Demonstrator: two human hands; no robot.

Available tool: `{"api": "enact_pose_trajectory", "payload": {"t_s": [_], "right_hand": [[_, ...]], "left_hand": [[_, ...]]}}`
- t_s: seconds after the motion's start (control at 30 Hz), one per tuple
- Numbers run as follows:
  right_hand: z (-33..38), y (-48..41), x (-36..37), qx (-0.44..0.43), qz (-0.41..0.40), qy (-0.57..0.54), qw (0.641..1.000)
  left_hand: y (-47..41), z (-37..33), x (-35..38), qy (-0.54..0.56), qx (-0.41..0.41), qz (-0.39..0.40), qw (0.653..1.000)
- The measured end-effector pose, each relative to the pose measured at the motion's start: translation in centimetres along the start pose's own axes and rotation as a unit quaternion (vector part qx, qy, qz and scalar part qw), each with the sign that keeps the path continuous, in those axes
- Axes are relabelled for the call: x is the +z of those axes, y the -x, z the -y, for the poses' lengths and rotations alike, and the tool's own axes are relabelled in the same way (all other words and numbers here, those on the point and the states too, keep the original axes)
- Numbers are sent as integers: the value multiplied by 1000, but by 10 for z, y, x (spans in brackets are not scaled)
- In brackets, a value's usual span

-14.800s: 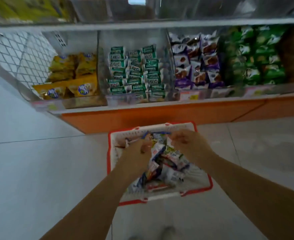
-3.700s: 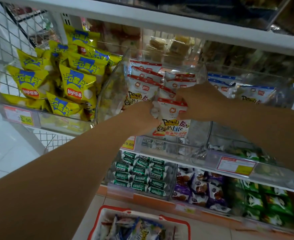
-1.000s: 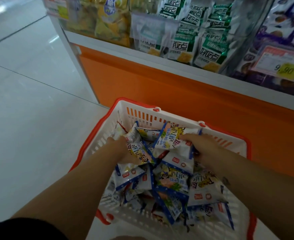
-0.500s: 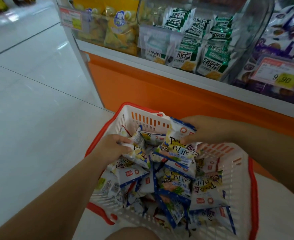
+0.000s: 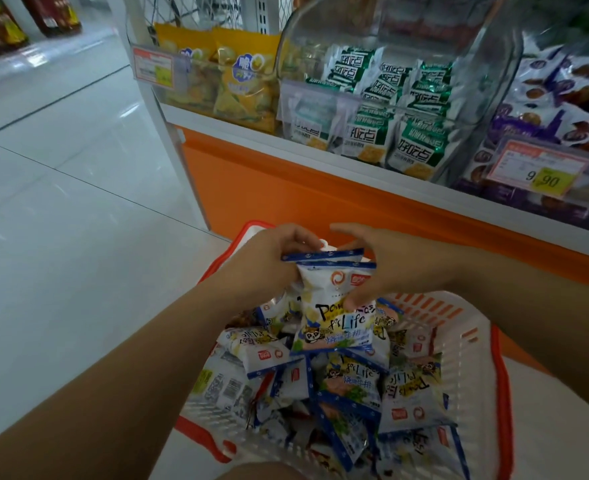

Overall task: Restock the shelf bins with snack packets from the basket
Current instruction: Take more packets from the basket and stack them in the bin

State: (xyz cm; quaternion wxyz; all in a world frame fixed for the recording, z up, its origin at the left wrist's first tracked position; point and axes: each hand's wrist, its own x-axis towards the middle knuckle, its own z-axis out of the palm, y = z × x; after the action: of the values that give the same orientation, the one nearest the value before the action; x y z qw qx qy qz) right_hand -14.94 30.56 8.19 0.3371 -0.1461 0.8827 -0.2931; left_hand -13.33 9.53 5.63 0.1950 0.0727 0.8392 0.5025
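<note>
Two hands meet above one basket [image 5: 466, 358], white plastic with a red rim, which stands on the pale floor [image 5: 61, 202] at the foot of a shelf [image 5: 251, 133]. The left hand [image 5: 268, 261] has its fingers curled over the top left corner of a small stack [image 5: 320, 292] of snack packets. The right hand [image 5: 390, 268] pinches the same stack from the other side, thumb pressed on the front face and fingers behind. Two blue-edged top seams show in the stack, so it holds at least two packets; whether there are more cannot be told. The stack hangs upright just above the pile [image 5: 351, 379] of matching white-and-blue packets in the basket, well over a dozen, too jumbled for an exact count. Three clear bins sit side by side on the lowest shelf. The left bin [image 5: 196, 95] shows two yellow bags [image 5: 241, 81] at its front. The middle bin [image 5: 293, 46] holds green-and-white packets [image 5: 421, 147], three in the front row and more rows stacked behind. The right bin [image 5: 493, 64] holds purple packets [image 5: 545, 98], too blurred to count. Two price tags are clipped to the bin fronts, one [image 5: 152, 65] at the left and one [image 5: 542, 171] at the right reading 9.90. Below the shelf runs one orange base panel [image 5: 320, 192].
</note>
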Motion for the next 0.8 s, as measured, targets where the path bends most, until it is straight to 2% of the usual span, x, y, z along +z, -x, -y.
{"api": "enact_pose_trajectory", "payload": {"t_s": [0.2, 0.33, 0.5, 0.67, 0.73, 0.8], "right_hand": [[-2, 8, -18, -27, -61, -78, 995], [15, 18, -52, -35, -138, -40, 989], [60, 54, -101, -36, -185, -83, 979], [121, 105, -158, -33, -187, -90, 978], [146, 127, -186, -29, -198, -89, 976], [167, 149, -215, -21, -216, -81, 973]], "left_hand": [[-15, -17, -9, 153, 49, -74, 984], [-23, -53, -20, 165, 98, -137, 972], [-8, -133, -48, 211, 106, -170, 957], [19, -217, -84, 199, 96, -172, 960], [31, -246, -101, 172, 78, -135, 973], [39, -274, -116, 83, 69, -79, 991]]}}
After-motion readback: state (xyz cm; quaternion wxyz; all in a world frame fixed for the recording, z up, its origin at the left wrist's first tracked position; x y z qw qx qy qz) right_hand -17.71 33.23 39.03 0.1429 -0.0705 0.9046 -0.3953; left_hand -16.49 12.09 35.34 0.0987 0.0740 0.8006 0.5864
